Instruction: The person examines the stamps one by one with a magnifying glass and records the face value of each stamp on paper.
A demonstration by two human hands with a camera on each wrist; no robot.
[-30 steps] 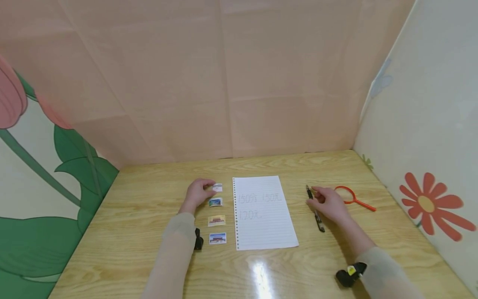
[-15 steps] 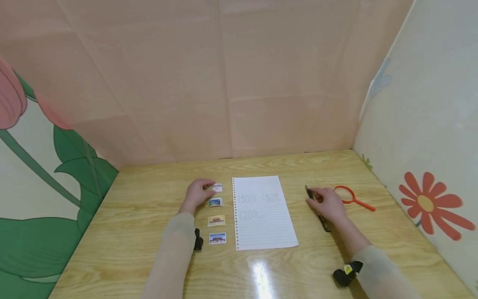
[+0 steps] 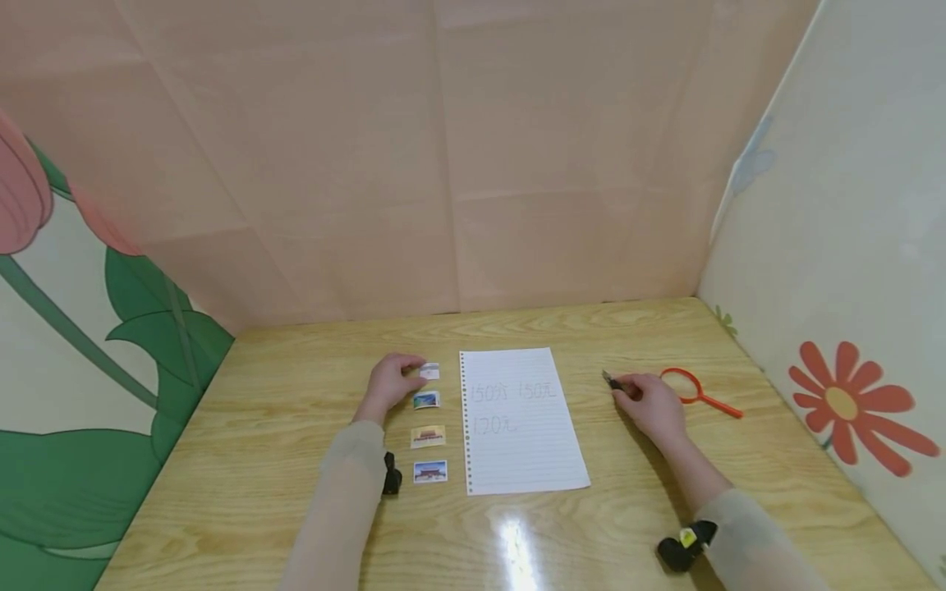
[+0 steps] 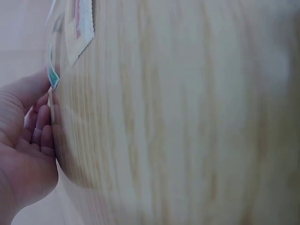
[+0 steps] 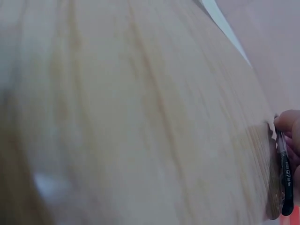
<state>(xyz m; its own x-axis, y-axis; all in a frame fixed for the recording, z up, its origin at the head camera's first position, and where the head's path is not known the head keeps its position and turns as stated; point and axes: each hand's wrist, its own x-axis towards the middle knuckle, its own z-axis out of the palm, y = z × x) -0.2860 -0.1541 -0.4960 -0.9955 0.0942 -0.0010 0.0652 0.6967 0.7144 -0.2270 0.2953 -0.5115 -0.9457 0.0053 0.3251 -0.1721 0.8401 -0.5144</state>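
Observation:
In the head view my left hand holds the left edge of a small pale stamp between thumb and fingers. That stamp tops a column of several stamps, including a blue-green one, a yellowish one and a blue one with a red building. My right hand grips a black pen, whose tip sticks out leftward past the fingers. Most of the pen is hidden by the hand in the head view. A lined sheet with handwriting lies between the hands.
A red magnifying glass lies right of my right hand. The wooden table meets a pinkish backdrop at its far edge. A wall with a printed red flower stands at the right.
My right hand has taken up the pen from the table, and the pen's rear end has swung right and out of sight behind the hand. My left hand has stayed at the top stamp.

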